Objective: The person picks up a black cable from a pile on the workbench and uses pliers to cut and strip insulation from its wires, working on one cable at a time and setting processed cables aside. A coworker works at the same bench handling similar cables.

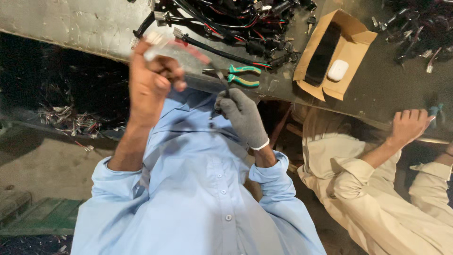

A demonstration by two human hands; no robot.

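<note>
Lighting is even and soft on the grey bench and the pale blue shirt, with no hard shadows or glare, while the space under the bench at the left falls into deep, detail-free shadow. The bare hand and the translucent piece it holds are smeared by motion blur; the gloved hand and green-handled pliers are sharper. Wide-angle distortion bends the bench edge, and the dark wire bundle shows little detail.

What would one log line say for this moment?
bare hand: grips wire | gloved hand: pinches same wire | pliers: lying on table
</note>
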